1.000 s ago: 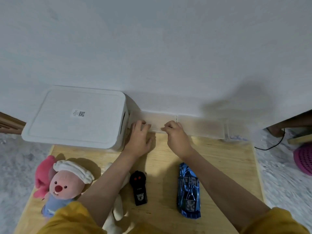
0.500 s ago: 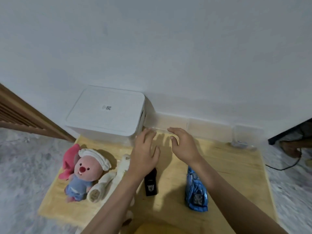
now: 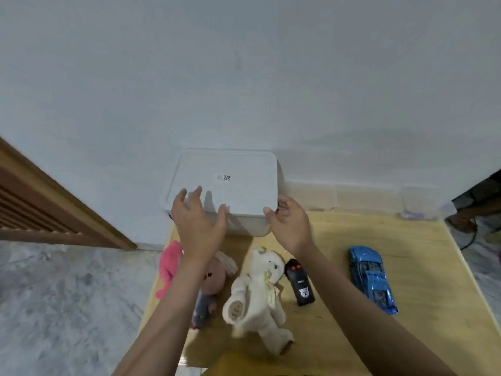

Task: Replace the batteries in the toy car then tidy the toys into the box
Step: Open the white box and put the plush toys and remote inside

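Observation:
The white storage box with its lid on stands at the back left of the wooden table, against the wall. My left hand is spread over the lid's front left part, fingers apart. My right hand grips the lid's front right corner, thumb on the front edge and fingers round the side. The blue toy car lies to the right of my right arm. The black remote lies between my arms, beside a cream teddy bear. A pink-faced plush is partly hidden under my left forearm.
A bright pink plush lies at the table's left edge. Low clear containers line the wall right of the box. A brown slatted door is at far left, grey floor below. Someone's foot and a black cable are at far right.
Both hands left the clear containers by the wall and moved left onto the white box lid. My head turned left, so the toys and car now sit further right in view.

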Available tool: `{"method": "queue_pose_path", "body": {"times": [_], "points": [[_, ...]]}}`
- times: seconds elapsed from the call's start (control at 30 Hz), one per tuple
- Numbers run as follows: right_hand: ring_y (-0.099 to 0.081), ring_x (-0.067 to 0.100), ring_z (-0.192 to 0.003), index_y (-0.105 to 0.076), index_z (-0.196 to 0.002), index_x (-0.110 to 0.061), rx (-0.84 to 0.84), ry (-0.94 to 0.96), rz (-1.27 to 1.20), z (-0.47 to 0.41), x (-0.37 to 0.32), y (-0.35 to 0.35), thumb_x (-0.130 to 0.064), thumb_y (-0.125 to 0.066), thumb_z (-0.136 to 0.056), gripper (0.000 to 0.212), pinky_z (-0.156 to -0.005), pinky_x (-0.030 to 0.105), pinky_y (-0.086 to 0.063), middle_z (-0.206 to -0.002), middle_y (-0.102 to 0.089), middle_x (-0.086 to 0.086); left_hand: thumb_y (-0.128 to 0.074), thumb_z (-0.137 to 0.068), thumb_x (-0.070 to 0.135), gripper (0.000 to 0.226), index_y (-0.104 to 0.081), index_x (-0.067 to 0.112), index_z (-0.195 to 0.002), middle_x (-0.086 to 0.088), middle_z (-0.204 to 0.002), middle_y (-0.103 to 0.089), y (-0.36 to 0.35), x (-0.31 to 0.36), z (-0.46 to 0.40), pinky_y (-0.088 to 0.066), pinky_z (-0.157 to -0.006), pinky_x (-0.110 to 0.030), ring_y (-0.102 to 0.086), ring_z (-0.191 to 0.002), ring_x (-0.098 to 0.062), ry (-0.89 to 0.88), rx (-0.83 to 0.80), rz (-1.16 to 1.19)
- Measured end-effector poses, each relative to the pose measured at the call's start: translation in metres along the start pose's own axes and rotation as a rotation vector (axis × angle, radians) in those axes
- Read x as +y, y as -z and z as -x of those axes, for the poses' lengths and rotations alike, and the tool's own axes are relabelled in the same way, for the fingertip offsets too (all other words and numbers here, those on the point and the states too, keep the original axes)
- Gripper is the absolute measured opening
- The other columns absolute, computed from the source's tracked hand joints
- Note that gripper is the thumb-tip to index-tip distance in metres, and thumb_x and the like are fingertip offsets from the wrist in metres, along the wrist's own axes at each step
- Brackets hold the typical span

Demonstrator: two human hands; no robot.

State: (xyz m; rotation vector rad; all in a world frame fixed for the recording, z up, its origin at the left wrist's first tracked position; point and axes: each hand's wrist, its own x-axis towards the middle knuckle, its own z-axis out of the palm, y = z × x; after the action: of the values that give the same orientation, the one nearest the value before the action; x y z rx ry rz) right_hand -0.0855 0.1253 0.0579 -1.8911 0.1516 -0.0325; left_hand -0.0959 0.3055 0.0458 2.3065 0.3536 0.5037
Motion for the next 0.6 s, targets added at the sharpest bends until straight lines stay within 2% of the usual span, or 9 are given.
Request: {"method": "queue_pose_path", "body": {"times": [0.07, 0.1, 0.17, 0.27, 0.33, 0.47, 0.6], "points": [[-0.054, -0.023, -0.074, -0.057, -0.105, -0.025, 0.014, 0.02, -0.003, 0.002, -0.002, -0.007, -0.01, -0.07, -0.083, 0.03, -0.063, -0.005, -0.039, -0.085, -0.053, -0.028, -0.061, -0.076, 0.055, 0.082, -0.039, 0.008, -0.139, -0.025, -0.144, -0.028, 0.008, -0.013, -0.013, -0.027, -0.11, -0.055, -0.023, -0.137, -0.038, 0.087, -0.029, -0.102], [-0.055, -0.022, -0.073, -0.058, -0.106, -0.023, 0.023, 0.025, 0.001, 0.001, -0.003, -0.009, -0.009, -0.072, -0.081, 0.032, -0.063, -0.003, -0.04, -0.085, -0.053, -0.028, -0.062, -0.075, 0.06, 0.089, -0.036, 0.007, -0.141, -0.027, -0.147, -0.024, 0.012, -0.018, -0.018, -0.022, -0.112, -0.054, -0.019, -0.139, -0.039, 0.128, -0.053, -0.147], [-0.059, -0.01, -0.075, -0.062, -0.112, -0.012, 0.038, 0.013, 0.022, -0.003, -0.004, -0.009, -0.008, -0.076, -0.077, 0.037, -0.067, 0.003, -0.046, -0.086, -0.058, -0.021, -0.066, -0.072, 0.065, 0.098, -0.03, 0.009, -0.144, -0.028, -0.151, -0.016, 0.019, -0.023, -0.026, -0.016, -0.115, -0.054, -0.012, -0.141, -0.04, 0.207, -0.108, -0.175], [-0.067, 0.013, -0.089, -0.061, -0.117, -0.007, 0.012, -0.046, 0.016, -0.009, -0.005, -0.005, -0.01, -0.078, -0.073, 0.048, -0.08, 0.026, -0.056, -0.098, -0.068, -0.002, -0.073, -0.064, 0.065, 0.108, -0.025, 0.014, -0.146, -0.022, -0.151, -0.013, 0.025, -0.023, -0.032, -0.028, -0.111, -0.053, -0.014, -0.14, -0.038, 0.266, -0.16, -0.068], [-0.068, 0.016, -0.091, -0.06, -0.118, -0.007, -0.033, -0.064, -0.002, -0.011, -0.009, -0.001, -0.005, -0.079, -0.071, 0.051, -0.081, 0.031, -0.058, -0.103, -0.069, 0.005, -0.078, -0.061, 0.061, 0.11, -0.026, 0.016, -0.146, -0.018, -0.148, -0.016, 0.028, -0.023, -0.034, -0.037, -0.102, -0.048, -0.019, -0.137, -0.037, 0.262, -0.17, -0.019], [-0.067, 0.004, -0.082, -0.058, -0.119, -0.01, -0.09, -0.046, 0.023, -0.008, -0.016, 0.003, 0.004, -0.078, -0.068, 0.057, -0.066, 0.012, -0.054, -0.095, -0.067, -0.007, -0.085, -0.051, 0.058, 0.114, -0.031, 0.019, -0.144, -0.015, -0.142, -0.021, 0.034, -0.031, -0.04, -0.044, -0.095, -0.042, -0.033, -0.13, -0.037, 0.216, -0.192, 0.014], [-0.061, -0.003, -0.077, -0.059, -0.12, -0.012, -0.056, -0.008, 0.122, -0.008, -0.023, 0.003, -0.003, -0.081, -0.067, 0.058, -0.059, 0.002, -0.045, -0.094, -0.06, -0.012, -0.086, -0.045, 0.058, 0.116, -0.033, 0.02, -0.141, -0.011, -0.138, -0.022, 0.039, -0.038, -0.043, -0.048, -0.088, -0.037, -0.051, -0.115, -0.034, 0.149, -0.186, 0.066]]}}
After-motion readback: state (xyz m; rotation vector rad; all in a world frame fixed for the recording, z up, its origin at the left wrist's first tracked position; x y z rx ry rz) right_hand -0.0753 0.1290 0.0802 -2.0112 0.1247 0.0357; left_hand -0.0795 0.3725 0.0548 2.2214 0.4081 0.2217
